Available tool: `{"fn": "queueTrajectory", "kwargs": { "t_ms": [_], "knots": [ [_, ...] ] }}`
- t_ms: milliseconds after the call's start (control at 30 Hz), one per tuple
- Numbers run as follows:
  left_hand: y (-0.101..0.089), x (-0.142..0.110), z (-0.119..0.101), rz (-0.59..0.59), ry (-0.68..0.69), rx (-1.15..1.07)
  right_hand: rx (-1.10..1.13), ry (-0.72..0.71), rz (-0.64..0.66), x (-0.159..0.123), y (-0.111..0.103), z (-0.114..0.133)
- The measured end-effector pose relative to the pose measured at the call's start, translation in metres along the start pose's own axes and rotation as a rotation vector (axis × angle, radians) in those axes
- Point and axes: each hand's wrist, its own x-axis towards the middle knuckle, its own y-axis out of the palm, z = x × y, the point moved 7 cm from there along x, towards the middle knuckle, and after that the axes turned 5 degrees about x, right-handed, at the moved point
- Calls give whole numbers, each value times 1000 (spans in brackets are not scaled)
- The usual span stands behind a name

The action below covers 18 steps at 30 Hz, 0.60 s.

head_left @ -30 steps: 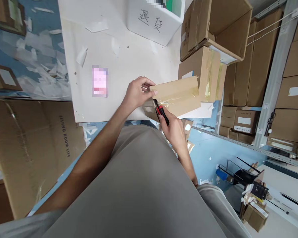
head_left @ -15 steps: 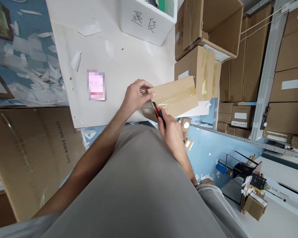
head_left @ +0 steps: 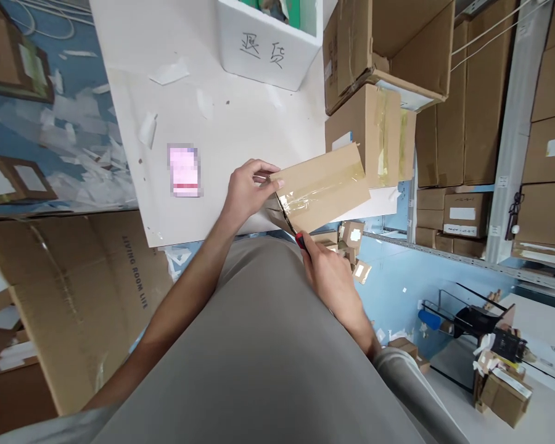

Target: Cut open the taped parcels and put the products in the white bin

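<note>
A small cardboard box point(head_left: 330, 182) with clear tape along it is tilted over the front edge of the white table point(head_left: 180, 111). My left hand point(head_left: 250, 188) grips its left end, thumb on top and fingers curled behind. In my right hand point(head_left: 330, 265) is a red and black utility knife point(head_left: 301, 240). Its tip lies along the box's taped left end, near the lower corner. The far sides of the box are hidden.
A white foam bin point(head_left: 268, 52) with handwriting stands at the table's back. Cartons point(head_left: 358, 132) are stacked on the right, an open carton point(head_left: 409, 49) on top. A pink pixelated item point(head_left: 185, 171) and paper scraps point(head_left: 148, 131) lie left. A large flat carton point(head_left: 92, 296) leans lower left.
My right hand has drawn the knife down and toward me along the box's left end. My left hand still holds the box, and the view has shifted slightly.
</note>
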Motion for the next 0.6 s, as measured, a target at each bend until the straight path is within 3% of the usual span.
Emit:
{"fn": "queueTrajectory", "kwargs": {
  "t_ms": [67, 133, 233, 300, 433, 600],
  "knots": [
    [-2, -3, 1, -15, -10, 11, 73, -44, -83, -6, -16, -14],
    [-1, -8, 1, -30, -23, 34, 155, -21, -276, -1, -42, -44],
    [4, -17, 3, -90, -52, 68, 227, 110, -666, 28, -80, -108],
    [7, -23, 4, -157, -63, 72, 268, 143, -810, 57, -88, -144],
    [12, -28, 8, -217, -81, 99, 411, 89, -778, 103, -69, -175],
    [-13, -14, 3, -210, -83, 273, 481, 99, -726, 95, -38, -166]
  ]
}}
